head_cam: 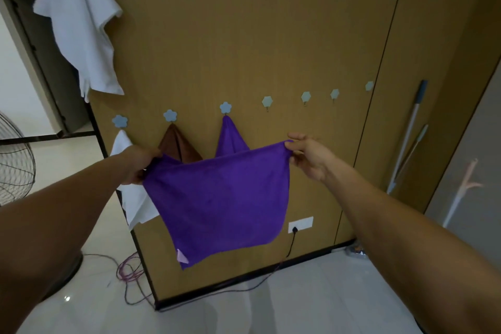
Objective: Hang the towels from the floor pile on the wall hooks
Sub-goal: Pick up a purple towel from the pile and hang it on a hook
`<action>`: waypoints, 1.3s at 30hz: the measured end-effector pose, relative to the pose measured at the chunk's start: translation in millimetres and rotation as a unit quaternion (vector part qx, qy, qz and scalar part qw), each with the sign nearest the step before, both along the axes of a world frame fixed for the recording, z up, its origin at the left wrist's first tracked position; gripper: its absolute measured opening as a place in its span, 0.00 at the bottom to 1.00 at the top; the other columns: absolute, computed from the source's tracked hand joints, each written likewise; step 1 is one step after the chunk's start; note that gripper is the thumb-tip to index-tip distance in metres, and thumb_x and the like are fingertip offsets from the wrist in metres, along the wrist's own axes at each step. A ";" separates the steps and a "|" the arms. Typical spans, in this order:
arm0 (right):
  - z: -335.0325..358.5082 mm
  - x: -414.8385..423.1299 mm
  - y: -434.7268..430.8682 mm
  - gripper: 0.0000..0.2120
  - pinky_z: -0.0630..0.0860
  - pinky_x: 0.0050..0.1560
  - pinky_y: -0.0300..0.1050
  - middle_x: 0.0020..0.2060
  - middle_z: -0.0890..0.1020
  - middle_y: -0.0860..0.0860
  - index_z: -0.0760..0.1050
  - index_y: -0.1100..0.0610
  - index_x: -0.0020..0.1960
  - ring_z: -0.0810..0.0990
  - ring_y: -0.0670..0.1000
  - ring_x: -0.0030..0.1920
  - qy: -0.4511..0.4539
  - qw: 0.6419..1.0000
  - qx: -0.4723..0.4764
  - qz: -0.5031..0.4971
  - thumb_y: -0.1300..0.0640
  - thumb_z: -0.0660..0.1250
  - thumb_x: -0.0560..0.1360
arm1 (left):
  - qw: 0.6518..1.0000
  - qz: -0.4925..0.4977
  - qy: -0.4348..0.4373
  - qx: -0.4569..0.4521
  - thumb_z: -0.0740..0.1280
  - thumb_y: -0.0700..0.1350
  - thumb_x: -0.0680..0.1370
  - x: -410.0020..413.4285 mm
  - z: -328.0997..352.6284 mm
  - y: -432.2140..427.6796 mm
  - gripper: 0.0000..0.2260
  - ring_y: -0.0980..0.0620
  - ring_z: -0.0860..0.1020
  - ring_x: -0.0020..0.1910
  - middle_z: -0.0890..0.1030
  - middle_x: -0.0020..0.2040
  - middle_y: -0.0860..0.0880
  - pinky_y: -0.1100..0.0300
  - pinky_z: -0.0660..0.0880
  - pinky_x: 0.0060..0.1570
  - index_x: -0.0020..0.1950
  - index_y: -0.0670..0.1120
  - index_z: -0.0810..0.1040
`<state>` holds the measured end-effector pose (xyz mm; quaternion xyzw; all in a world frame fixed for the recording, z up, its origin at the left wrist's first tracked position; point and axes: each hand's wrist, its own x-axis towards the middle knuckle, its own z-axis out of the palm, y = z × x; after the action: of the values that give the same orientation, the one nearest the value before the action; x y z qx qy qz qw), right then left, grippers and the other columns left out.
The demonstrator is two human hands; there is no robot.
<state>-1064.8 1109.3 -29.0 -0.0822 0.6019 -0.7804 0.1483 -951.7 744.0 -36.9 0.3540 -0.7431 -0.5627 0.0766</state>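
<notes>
Purple towel (222, 198) spread before me, left grip (141, 165) and right grip (309, 160) each pinching a top corner, in front of the wall. Next free hook (267, 102) is above the right grip; I'd bunch one corner and seat it fully.

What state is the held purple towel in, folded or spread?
Spread. The left hand and right hand hold its top corners apart, so the towel hangs open between them.
</notes>
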 end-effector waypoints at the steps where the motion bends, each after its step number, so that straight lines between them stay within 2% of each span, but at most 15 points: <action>1: -0.4 -0.9 0.4 0.13 0.70 0.29 0.38 0.42 0.75 0.53 0.72 0.58 0.58 0.74 0.48 0.35 -0.008 1.000 -0.003 0.002 0.69 0.63 0.76 | 1.000 0.003 -0.001 -0.008 0.67 0.47 0.77 -0.1 0.2 0.5 0.13 0.43 0.78 0.50 0.77 0.53 0.42 0.50 0.77 0.39 0.57 0.43 0.73; 4: -3.3 -1.8 2.6 0.03 0.68 0.25 0.34 0.40 0.72 0.53 0.72 0.59 0.47 0.71 0.47 0.32 -0.053 0.998 -0.016 0.019 0.66 0.62 0.78 | 0.999 0.021 0.013 -0.020 0.65 0.48 0.78 -0.4 0.1 1.4 0.08 0.43 0.77 0.48 0.77 0.49 0.44 0.49 0.76 0.39 0.51 0.45 0.72; 7: -10.8 -2.1 5.8 0.11 0.59 0.21 0.33 0.32 0.67 0.51 0.68 0.57 0.39 0.64 0.43 0.20 -0.083 0.995 0.035 0.052 0.62 0.61 0.80 | 0.998 0.034 0.045 -0.028 0.66 0.47 0.78 -2.3 0.0 2.2 0.06 0.45 0.75 0.46 0.75 0.46 0.47 0.48 0.75 0.42 0.48 0.46 0.69; 9: -16.2 -1.7 7.4 0.13 0.55 0.22 0.34 0.27 0.65 0.50 0.65 0.57 0.37 0.60 0.43 0.18 -0.092 0.990 0.077 0.080 0.63 0.60 0.80 | 0.996 0.036 0.077 -0.023 0.66 0.45 0.77 -4.4 0.6 3.1 0.06 0.47 0.76 0.44 0.76 0.45 0.47 0.49 0.76 0.42 0.44 0.48 0.69; 12: -23.5 0.3 8.6 0.15 0.54 0.22 0.34 0.21 0.63 0.47 0.64 0.57 0.36 0.58 0.42 0.18 -0.105 0.979 0.119 0.129 0.65 0.54 0.81 | 0.991 0.052 0.126 -0.016 0.68 0.42 0.76 -8.9 4.1 6.4 0.09 0.49 0.76 0.41 0.76 0.43 0.49 0.48 0.77 0.45 0.42 0.51 0.69; 14: -26.9 1.9 9.3 0.15 0.55 0.21 0.33 0.20 0.63 0.47 0.64 0.57 0.36 0.58 0.42 0.17 -0.123 0.972 0.124 0.158 0.67 0.52 0.80 | 0.988 0.055 0.145 -0.009 0.68 0.42 0.76 -11.3 7.7 8.8 0.09 0.50 0.75 0.40 0.76 0.42 0.49 0.50 0.77 0.43 0.42 0.51 0.69; 18: -28.8 4.6 12.7 0.12 0.56 0.24 0.34 0.24 0.70 0.49 0.70 0.59 0.38 0.62 0.44 0.19 -0.159 0.955 0.124 0.218 0.58 0.59 0.80 | 0.985 0.057 0.160 -0.016 0.69 0.44 0.75 -14.9 14.7 9.7 0.05 0.52 0.76 0.40 0.78 0.42 0.49 0.56 0.75 0.35 0.43 0.48 0.73; 21: -32.5 5.5 13.7 0.10 0.56 0.24 0.33 0.27 0.73 0.48 0.76 0.58 0.44 0.65 0.43 0.22 -0.155 0.926 0.195 0.284 0.53 0.63 0.79 | 0.980 0.054 0.189 -0.026 0.69 0.46 0.75 -17.9 22.3 9.7 0.03 0.52 0.77 0.42 0.79 0.43 0.50 0.55 0.76 0.42 0.43 0.48 0.76; 25: -43.8 3.9 10.7 0.11 0.54 0.21 0.33 0.25 0.69 0.46 0.78 0.56 0.43 0.62 0.42 0.21 -0.149 0.900 0.273 0.305 0.58 0.60 0.80 | 0.975 0.060 0.213 -0.036 0.68 0.47 0.75 -21.9 31.8 15.0 0.06 0.51 0.77 0.39 0.79 0.40 0.48 0.56 0.76 0.39 0.40 0.47 0.76; 27: -47.1 2.4 9.8 0.11 0.55 0.20 0.33 0.24 0.68 0.46 0.76 0.57 0.42 0.62 0.42 0.21 -0.132 0.903 0.271 0.306 0.60 0.59 0.80 | 0.973 0.065 0.216 -0.039 0.69 0.47 0.75 -22.5 33.9 16.5 0.07 0.51 0.77 0.37 0.78 0.38 0.49 0.57 0.76 0.38 0.39 0.47 0.76; 29: -47.5 -1.2 9.7 0.10 0.56 0.20 0.34 0.25 0.69 0.47 0.77 0.58 0.43 0.62 0.43 0.21 -0.096 0.930 0.231 0.269 0.60 0.59 0.80 | 0.976 0.067 0.200 -0.046 0.69 0.47 0.75 -20.6 33.5 13.7 0.06 0.51 0.77 0.39 0.79 0.40 0.48 0.55 0.77 0.42 0.40 0.47 0.76; 31: -44.9 -7.4 8.7 0.10 0.57 0.20 0.35 0.29 0.72 0.47 0.77 0.57 0.43 0.64 0.44 0.25 -0.064 0.968 0.172 0.169 0.60 0.60 0.80 | 0.984 0.065 0.162 -0.044 0.69 0.46 0.75 -16.4 30.6 7.1 0.05 0.49 0.78 0.43 0.80 0.45 0.46 0.51 0.78 0.47 0.47 0.44 0.78; 33: -39.4 -13.5 9.1 0.08 0.57 0.23 0.36 0.34 0.75 0.48 0.75 0.54 0.42 0.68 0.44 0.29 -0.031 0.990 0.132 0.040 0.60 0.61 0.80 | 0.991 0.057 0.120 -0.030 0.70 0.44 0.74 -10.5 28.5 1.7 0.13 0.47 0.78 0.50 0.80 0.51 0.45 0.52 0.78 0.43 0.57 0.43 0.76; 36: -26.0 -17.6 11.3 0.06 0.60 0.29 0.39 0.37 0.78 0.48 0.75 0.53 0.42 0.73 0.45 0.33 0.034 0.988 0.137 -0.070 0.62 0.65 0.77 | 0.994 0.044 0.100 -0.017 0.70 0.43 0.74 -7.0 27.0 1.4 0.19 0.47 0.77 0.54 0.79 0.56 0.45 0.54 0.76 0.37 0.64 0.44 0.73; 39: -9.0 -14.9 7.9 0.07 0.68 0.30 0.36 0.38 0.79 0.47 0.75 0.54 0.40 0.76 0.46 0.38 0.064 0.987 0.108 -0.101 0.63 0.68 0.75 | 0.991 0.059 0.116 -0.013 0.69 0.41 0.74 -11.1 25.9 4.8 0.17 0.49 0.76 0.49 0.78 0.55 0.45 0.56 0.74 0.34 0.62 0.44 0.74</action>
<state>-1079.7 1117.2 -38.0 -0.0543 0.6962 -0.7147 0.0382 -962.8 748.8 -11.0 0.3288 -0.7141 -0.5847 0.2002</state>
